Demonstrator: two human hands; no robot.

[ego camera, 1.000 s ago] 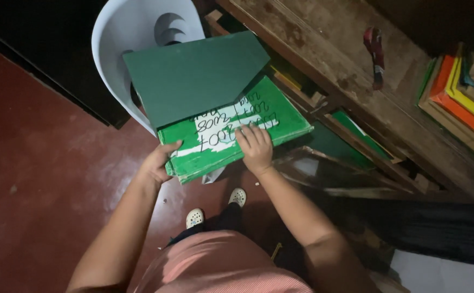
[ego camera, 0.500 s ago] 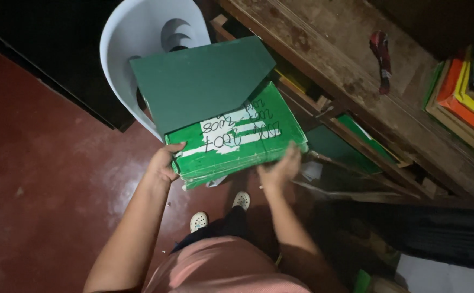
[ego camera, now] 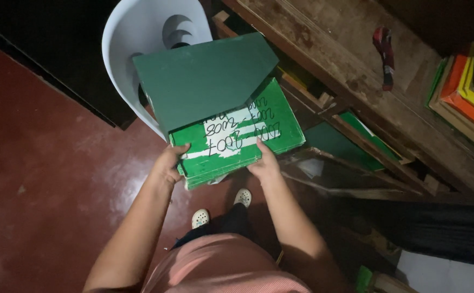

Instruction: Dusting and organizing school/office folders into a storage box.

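Hands, left hand [ego camera: 167,164] and right hand [ego camera: 264,163], grasp the near edge of a stiff green cardboard box [ego camera: 237,133], probably heavy, best supported underneath.

White plastic chair [ego camera: 134,49], wooden bench [ego camera: 356,70] — coloured boards [ego camera: 467,97] stacked right.
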